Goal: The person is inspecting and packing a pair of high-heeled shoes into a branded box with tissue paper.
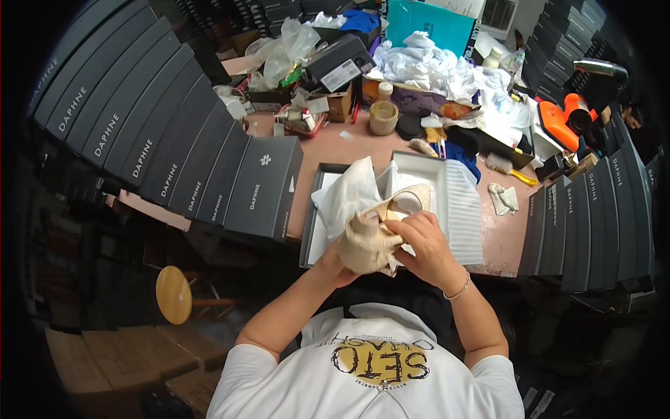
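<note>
A beige shoe (368, 241) is held between both hands just above the table's near edge. My left hand (338, 260) cups its underside, mostly hidden behind the shoe. My right hand (421, 241) grips its top from the right, a thin bracelet on the wrist. White tissue paper (349, 192) hangs over the shoe and spills into an open shoebox (322, 209). A second beige shoe (412, 199) lies in the white box lid (453, 209) beside it.
Rows of dark shoeboxes (174, 140) line the left, and more dark boxes (593, 216) stand on the right. Crumpled paper (433, 63), a round tub (383, 116), a brush (509, 167) and an orange tool (565, 119) crowd the back. A round wooden stool (174, 294) stands lower left.
</note>
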The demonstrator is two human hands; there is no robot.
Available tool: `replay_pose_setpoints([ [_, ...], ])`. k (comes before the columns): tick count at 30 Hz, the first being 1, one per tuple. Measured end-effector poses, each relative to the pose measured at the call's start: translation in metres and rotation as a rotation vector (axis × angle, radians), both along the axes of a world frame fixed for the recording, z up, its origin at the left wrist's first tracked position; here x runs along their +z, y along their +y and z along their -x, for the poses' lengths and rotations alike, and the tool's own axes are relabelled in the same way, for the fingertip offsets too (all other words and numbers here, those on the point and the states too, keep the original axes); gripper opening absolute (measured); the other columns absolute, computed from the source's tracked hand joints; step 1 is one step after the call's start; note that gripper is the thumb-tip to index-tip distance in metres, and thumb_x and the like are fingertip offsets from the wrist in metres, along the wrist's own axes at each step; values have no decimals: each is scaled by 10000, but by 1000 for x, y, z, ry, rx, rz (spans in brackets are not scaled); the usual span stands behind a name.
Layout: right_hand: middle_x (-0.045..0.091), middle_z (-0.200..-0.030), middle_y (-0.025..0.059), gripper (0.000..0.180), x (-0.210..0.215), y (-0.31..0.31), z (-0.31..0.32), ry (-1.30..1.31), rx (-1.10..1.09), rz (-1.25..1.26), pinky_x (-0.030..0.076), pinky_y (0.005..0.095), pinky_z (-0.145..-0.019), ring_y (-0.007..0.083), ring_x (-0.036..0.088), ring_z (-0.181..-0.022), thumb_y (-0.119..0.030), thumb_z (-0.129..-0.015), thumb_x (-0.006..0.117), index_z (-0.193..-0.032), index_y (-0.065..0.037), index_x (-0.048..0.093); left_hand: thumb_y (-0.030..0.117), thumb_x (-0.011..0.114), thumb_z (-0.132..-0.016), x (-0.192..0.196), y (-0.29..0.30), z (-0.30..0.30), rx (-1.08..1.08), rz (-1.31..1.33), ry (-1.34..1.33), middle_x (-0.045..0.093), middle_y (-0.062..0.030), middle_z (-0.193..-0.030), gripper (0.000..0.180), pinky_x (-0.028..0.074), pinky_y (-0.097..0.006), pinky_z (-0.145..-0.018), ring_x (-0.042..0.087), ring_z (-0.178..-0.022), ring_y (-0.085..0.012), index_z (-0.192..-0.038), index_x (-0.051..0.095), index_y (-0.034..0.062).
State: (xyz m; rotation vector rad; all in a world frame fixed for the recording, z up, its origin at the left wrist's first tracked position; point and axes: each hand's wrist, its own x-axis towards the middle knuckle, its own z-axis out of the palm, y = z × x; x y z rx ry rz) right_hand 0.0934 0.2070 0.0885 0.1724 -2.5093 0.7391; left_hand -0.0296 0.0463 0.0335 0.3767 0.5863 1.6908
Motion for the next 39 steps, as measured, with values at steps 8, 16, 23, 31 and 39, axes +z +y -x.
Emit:
replay_pose_setpoints([
  [8, 578, -1014, 116, 657, -7, -2, 12, -238, 133, 217, 386, 392, -920, 300, 550, -944, 32, -620, 729, -1236, -69, 525, 416, 411, -979, 18, -12, -18, 64, 223, -408, 576, -122, -1219, 438, 514, -488, -906, 605, -1069, -280, -1273, 482, 98],
  [16, 418, -1368, 202, 696, -7, -30, -20, -39, -96, 613, 408, 425, -1008, 345, 451, -1250, -67, -808, 670, -1422, -59, 341, 154, 594, -780, 26, -21, -5, 346, -5, 181, 460, -138, -1329, 809, 414, -382, -1031, 507, -1198, -224, -1482, 199, 80],
  [23, 589, -1130, 121, 596, -68, -64, -57, -399, 499, 1797, 490, 337, -871, 179, 606, -915, -366, -954, 534, -1393, -6, 354, 126, 700, -698, 18, -29, 5, 390, -118, 483, 426, -122, -1404, 982, 360, -347, -1049, 447, -1271, -207, -1504, 145, 54],
  [31, 610, -923, 24, 405, -66, -58, -73, -613, 1, 1286, 490, 224, -802, 91, 578, -823, -22, -880, 609, -1276, -8, 523, 151, 692, -711, 10, -32, 8, 435, -73, 461, 447, -132, -1377, 956, 363, -346, -1042, 469, -1245, -203, -1499, 161, 48],
  [39, 236, -1480, 256, 977, -14, -70, -47, -200, 111, 555, 287, 402, -1105, 385, 300, -1364, -376, -736, 786, -1443, 28, 247, 150, 601, -843, 4, -13, -47, 749, 156, 385, 442, -136, -1324, 755, 392, -355, -1020, 474, -1205, -228, -1450, 177, 6],
])
